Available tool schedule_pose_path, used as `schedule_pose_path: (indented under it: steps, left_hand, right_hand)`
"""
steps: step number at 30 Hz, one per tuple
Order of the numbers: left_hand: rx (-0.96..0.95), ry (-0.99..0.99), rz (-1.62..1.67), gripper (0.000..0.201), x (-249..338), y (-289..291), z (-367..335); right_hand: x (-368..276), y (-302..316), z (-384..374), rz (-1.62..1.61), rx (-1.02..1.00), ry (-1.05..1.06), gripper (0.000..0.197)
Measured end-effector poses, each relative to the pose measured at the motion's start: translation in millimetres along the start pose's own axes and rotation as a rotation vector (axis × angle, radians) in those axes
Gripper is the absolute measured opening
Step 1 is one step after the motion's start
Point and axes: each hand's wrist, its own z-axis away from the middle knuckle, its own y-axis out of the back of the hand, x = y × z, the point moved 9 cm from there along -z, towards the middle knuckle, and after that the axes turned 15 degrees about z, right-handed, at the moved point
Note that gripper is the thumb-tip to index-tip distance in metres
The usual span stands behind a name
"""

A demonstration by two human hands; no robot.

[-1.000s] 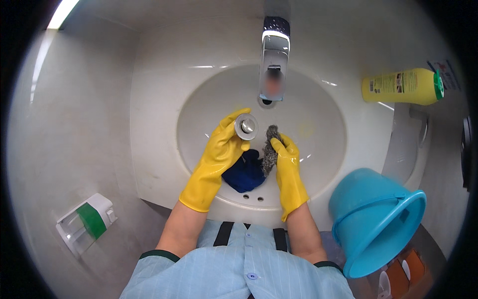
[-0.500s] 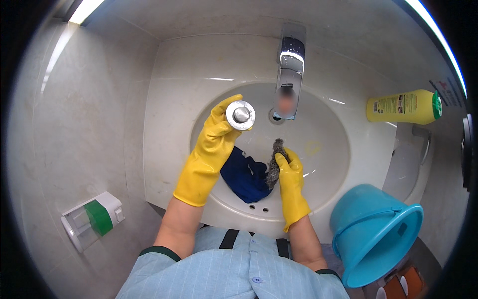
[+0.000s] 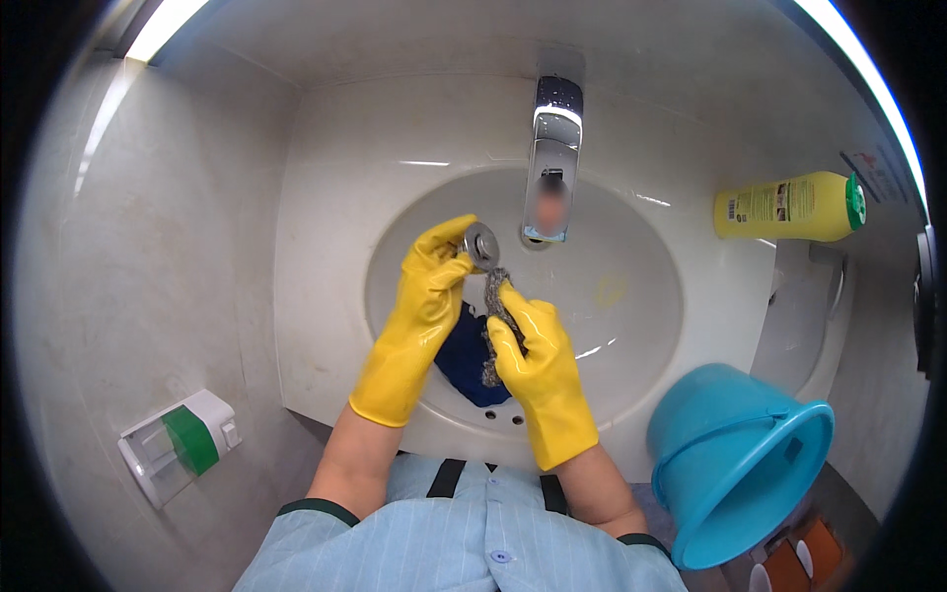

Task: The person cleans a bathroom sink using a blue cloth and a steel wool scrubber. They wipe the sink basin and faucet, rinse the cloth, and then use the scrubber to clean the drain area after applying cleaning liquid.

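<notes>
Both my hands wear yellow rubber gloves over a white sink basin [image 3: 631, 326]. My left hand [image 3: 439, 257] is closed on a round metal drain stopper [image 3: 480, 246], held tilted near the basin's left side. In my right hand [image 3: 533, 355] is a grey steel wool scrubber [image 3: 495, 296], pinched between thumb and fingers. Its upper end meets or nearly meets the stopper's lower edge. A wet dark blue cloth [image 3: 469, 360] lies in the basin under my hands, partly hidden by them and the scrubber.
A chrome faucet [image 3: 557, 148] reaches over the basin, above the drain hole. On the counter's right lies a yellow bottle [image 3: 789, 207] with a green cap. A tilted turquoise bucket [image 3: 710, 434] is at the lower right. A white-and-green dispenser [image 3: 187, 439] hangs on the left wall.
My right hand has moved left and up, bringing the steel wool to the stopper. My left hand has lowered slightly and turned the stopper to face more toward the right.
</notes>
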Motion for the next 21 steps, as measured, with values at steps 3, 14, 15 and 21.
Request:
schedule_pose_path:
  steps: [3, 14, 15, 21]
  left_hand:
    - [0.016, -0.086, -0.131, 0.044, 29, 8, -23]
    - [0.183, -0.164, -0.463, 0.045, 72, 8, -81]
    - [0.208, -0.157, -0.507, 0.045, 75, 9, -87]
    - [0.084, -0.231, -0.698, 0.041, 76, -10, -138]
  right_hand:
    - [18, -6, 12, -0.089, 0.022, -0.109, 0.037]
    - [68, -21, 34, -0.076, -0.093, -0.309, 0.036]
    - [71, -22, 36, -0.081, -0.111, -0.335, 0.036]
    - [81, -36, 44, -0.083, -0.172, -0.363, 0.039]
